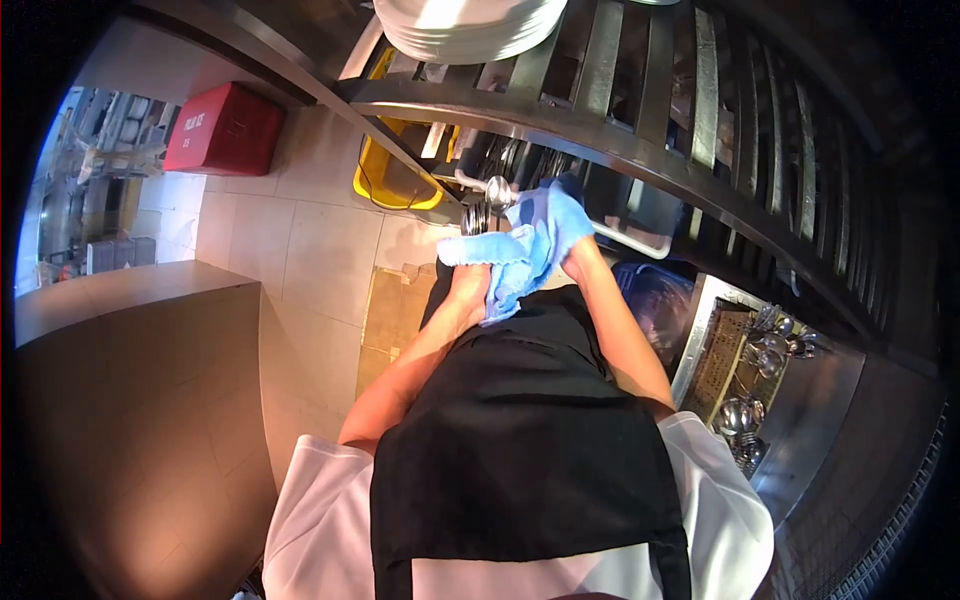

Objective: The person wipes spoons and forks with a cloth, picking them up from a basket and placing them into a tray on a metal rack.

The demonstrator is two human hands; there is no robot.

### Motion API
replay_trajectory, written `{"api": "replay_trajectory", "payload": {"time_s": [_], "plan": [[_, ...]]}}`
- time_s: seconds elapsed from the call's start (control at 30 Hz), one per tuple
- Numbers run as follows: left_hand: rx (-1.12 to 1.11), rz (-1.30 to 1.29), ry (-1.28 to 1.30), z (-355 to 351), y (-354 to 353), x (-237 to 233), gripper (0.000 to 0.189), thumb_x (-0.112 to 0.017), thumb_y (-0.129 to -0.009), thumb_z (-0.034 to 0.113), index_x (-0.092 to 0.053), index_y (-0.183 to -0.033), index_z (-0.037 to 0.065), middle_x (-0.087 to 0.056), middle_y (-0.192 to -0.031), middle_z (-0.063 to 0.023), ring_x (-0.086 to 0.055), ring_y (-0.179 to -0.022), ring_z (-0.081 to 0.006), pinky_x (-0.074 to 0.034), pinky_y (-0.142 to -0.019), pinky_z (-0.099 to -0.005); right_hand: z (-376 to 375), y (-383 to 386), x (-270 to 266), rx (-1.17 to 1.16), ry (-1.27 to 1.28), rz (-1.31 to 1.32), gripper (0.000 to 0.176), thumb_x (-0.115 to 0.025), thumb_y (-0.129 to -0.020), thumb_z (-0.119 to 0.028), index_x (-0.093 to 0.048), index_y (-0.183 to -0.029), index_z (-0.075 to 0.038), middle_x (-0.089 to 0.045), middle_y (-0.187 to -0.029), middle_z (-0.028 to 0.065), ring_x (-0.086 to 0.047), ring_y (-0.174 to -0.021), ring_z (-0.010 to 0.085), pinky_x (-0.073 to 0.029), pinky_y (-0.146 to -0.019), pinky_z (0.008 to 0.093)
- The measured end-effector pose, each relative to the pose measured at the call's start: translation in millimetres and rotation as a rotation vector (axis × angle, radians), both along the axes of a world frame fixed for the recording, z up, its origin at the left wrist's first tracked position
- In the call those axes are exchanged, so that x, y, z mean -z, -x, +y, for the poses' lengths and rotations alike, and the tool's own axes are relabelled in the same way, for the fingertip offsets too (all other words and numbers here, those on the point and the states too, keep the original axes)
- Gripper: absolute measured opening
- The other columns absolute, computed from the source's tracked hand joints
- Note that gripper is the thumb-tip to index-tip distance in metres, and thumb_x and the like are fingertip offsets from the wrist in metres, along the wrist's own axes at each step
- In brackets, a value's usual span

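A blue cloth [535, 240] is bunched between my two hands in front of the black apron. My left hand [470, 285] is closed, with the cloth folded over its fingers. My right hand [575, 262] grips the cloth from the other side, its fingers mostly covered. Just beyond the cloth, metal spoons [476, 217] show in a bunch near my left hand, and a single spoon bowl [498, 190] shines above them. Whether the cloth wraps their handles is hidden.
Stacked white plates [470, 30] stand on a slatted metal shelf [600, 120] ahead. Under it are a yellow bin [395, 175] and a grey tray [635, 215]. Spoons and ladles [740, 415] lie beside a perforated basket [720, 365] at right. A red box [225, 130] sits far left.
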State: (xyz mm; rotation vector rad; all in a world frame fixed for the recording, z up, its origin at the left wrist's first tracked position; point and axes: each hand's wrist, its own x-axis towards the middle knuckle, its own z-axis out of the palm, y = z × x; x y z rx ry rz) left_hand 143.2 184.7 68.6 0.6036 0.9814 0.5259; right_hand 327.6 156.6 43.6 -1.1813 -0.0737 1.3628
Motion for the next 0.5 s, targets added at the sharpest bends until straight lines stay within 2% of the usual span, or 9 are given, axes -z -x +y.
{"api": "replay_trajectory", "payload": {"time_s": [0.07,0.1,0.2,0.23,0.33,0.37,0.4,0.43,0.5], "plan": [[0.057,-0.002,0.156,7,6,-5,0.039,-0.064,-0.094,0.041,-0.061,-0.117,0.009,-0.068,-0.106,-0.0077,-0.067,-0.095,-0.0196,-0.057,-0.084,-0.0370,-23,-2,-32,-0.001,-0.322,-0.089,0.030,-0.057,-0.094,-0.028,-0.063,-0.111,-0.004,-0.062,-0.109,0.0063,-0.062,-0.088,0.0148,-0.051,-0.077,0.0278],[0.023,-0.127,0.214,11,13,0,0.044,-0.067,-0.091,0.043,-0.061,-0.117,0.008,-0.068,-0.107,-0.0087,-0.067,-0.095,-0.0198,-0.056,-0.085,-0.0357,-39,-6,-43,-0.005,-0.323,-0.086,0.030,-0.057,-0.094,-0.028,-0.063,-0.111,-0.004,-0.062,-0.109,0.0063,-0.062,-0.088,0.0148,-0.051,-0.077,0.0278],[0.047,-0.303,0.278,32,54,13,0.033,-0.062,-0.096,0.034,-0.062,-0.113,0.007,-0.068,-0.101,-0.0080,-0.068,-0.089,-0.0179,-0.058,-0.077,-0.0337,-94,-26,-59,-0.151,-0.466,-0.993,0.057,-0.056,-0.095,-0.040,-0.049,-0.135,-0.001,-0.057,-0.125,0.0093,-0.059,-0.110,0.0230,-0.049,-0.094,0.0288],[0.062,-0.297,0.282,37,65,6,0.033,-0.062,-0.096,0.034,-0.062,-0.113,0.007,-0.068,-0.101,-0.0080,-0.068,-0.089,-0.0179,-0.058,-0.077,-0.0337,-97,-26,-57,-0.137,-0.458,-0.992,0.057,-0.056,-0.095,-0.040,-0.049,-0.135,-0.001,-0.057,-0.125,0.0093,-0.059,-0.110,0.0230,-0.049,-0.094,0.0288],[0.197,-0.200,0.053,47,81,-12,0.031,-0.060,-0.097,0.031,-0.061,-0.116,0.006,-0.067,-0.105,-0.0081,-0.067,-0.092,-0.0177,-0.057,-0.079,-0.0332,-93,-26,-32,0.477,-0.408,0.298,0.051,-0.055,-0.097,-0.042,-0.053,-0.132,-0.005,-0.057,-0.127,0.0141,-0.058,-0.115,0.0306,-0.050,-0.098,0.0371],[0.268,-0.084,-0.055,49,85,-5,0.032,-0.060,-0.097,0.034,-0.061,-0.116,0.008,-0.066,-0.103,-0.0064,-0.066,-0.088,-0.0167,-0.056,-0.075,-0.0326,-84,-35,-11,0.479,-0.420,0.303,0.051,-0.055,-0.097,-0.042,-0.053,-0.132,-0.005,-0.057,-0.127,0.0141,-0.058,-0.115,0.0306,-0.050,-0.098,0.0371],[0.332,0.040,-0.159,50,92,-3,0.033,-0.060,-0.097,0.037,-0.061,-0.115,0.010,-0.065,-0.101,-0.0046,-0.065,-0.084,-0.0157,-0.055,-0.072,-0.0320,-77,-44,19,0.348,-0.602,0.505,0.046,-0.055,-0.097,-0.043,-0.057,-0.129,-0.009,-0.058,-0.127,0.0172,-0.058,-0.115,0.0358,-0.048,-0.099,0.0471],[0.291,-0.045,-0.004,48,94,-6,0.029,-0.056,-0.099,0.035,-0.061,-0.115,0.010,-0.065,-0.098,-0.0037,-0.064,-0.081,-0.0143,-0.055,-0.068,-0.0304,-74,-44,36,0.215,-0.776,0.705,0.042,-0.054,-0.097,-0.044,-0.060,-0.125,-0.014,-0.059,-0.128,0.0204,-0.058,-0.116,0.0411,-0.046,-0.100,0.0570],[0.270,-0.068,0.063,43,83,-18,0.029,-0.056,-0.099,0.035,-0.060,-0.115,0.011,-0.065,-0.098,-0.0036,-0.064,-0.081,-0.0144,-0.055,-0.067,-0.0302,-52,-27,-8,0.216,-0.699,0.429,0.043,-0.054,-0.097,-0.043,-0.059,-0.126,-0.012,-0.060,-0.128,0.0199,-0.059,-0.115,0.0392,-0.048,-0.100,0.0525]]}}
